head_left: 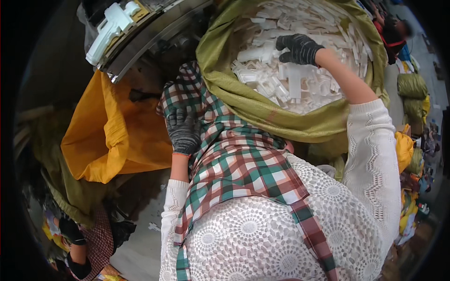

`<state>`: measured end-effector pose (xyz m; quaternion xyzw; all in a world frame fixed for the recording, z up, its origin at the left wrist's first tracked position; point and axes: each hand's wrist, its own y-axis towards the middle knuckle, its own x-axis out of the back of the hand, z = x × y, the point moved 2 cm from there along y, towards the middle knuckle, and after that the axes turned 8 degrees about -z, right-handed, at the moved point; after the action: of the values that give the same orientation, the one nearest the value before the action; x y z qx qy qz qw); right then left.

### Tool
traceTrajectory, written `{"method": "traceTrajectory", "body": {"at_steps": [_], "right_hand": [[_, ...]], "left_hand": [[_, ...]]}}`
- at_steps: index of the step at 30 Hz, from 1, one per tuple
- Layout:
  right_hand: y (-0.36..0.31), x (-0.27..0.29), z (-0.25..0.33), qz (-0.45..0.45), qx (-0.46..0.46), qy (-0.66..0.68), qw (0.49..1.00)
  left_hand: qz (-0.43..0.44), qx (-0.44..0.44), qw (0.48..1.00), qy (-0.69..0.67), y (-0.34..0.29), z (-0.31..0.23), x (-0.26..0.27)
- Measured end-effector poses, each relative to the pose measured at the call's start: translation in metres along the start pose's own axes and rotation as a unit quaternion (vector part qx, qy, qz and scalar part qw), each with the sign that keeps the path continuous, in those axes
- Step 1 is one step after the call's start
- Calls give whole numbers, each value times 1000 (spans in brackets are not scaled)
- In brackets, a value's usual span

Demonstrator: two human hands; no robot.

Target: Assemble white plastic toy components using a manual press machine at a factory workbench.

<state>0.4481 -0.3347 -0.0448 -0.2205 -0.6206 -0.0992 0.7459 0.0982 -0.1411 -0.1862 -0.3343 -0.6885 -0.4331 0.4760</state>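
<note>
Faint reddish marks on the olive-green woven sack (pixel 300 130) are too blurred to read. Inside it lie translucent white plastic pieces (pixel 294 86), many half hidden by overlap. Over them the right hand (pixel 301 50), in a dark grey knitted glove, curves with thumb and fingers apart; whether it grips a piece, I cannot tell. The similarly gloved left hand (pixel 183 133) rests flat, fingers extended, on the green-brown-white checked cloth apron (pixel 248 171).

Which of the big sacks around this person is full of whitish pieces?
The olive-green sack ahead and right, with the right hand over its whitish pieces. The orange sack at left shows none.
</note>
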Motion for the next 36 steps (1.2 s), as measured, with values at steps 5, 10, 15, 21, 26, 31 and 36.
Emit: {"method": "traceTrajectory", "body": {"at_steps": [5, 10, 15, 21, 26, 31, 36], "right_hand": [[5, -28, 11, -52, -19, -51, 997], [28, -19, -8, -47, -14, 9, 999], [14, 71, -3, -20, -15, 435, 900], [3, 137, 67, -187, 163, 464, 850], [7, 126, 108, -173, 176, 374, 894], [19, 132, 120, -244, 234, 364, 868], [66, 137, 149, -272, 284, 300, 869]], "left_hand": [[-18, -6, 999, -39, -5, 8, -6], [-19, -6, 996, -86, -5, 14, 0], [-232, 0, 971, -65, 49, 35, 87], [-479, -33, 877, 12, 143, 42, 196], [-167, 114, 978, -54, 197, 117, 208], [-96, 25, 988, 115, 212, 67, 231], [-263, -33, 953, 145, 156, 55, 214]]}}
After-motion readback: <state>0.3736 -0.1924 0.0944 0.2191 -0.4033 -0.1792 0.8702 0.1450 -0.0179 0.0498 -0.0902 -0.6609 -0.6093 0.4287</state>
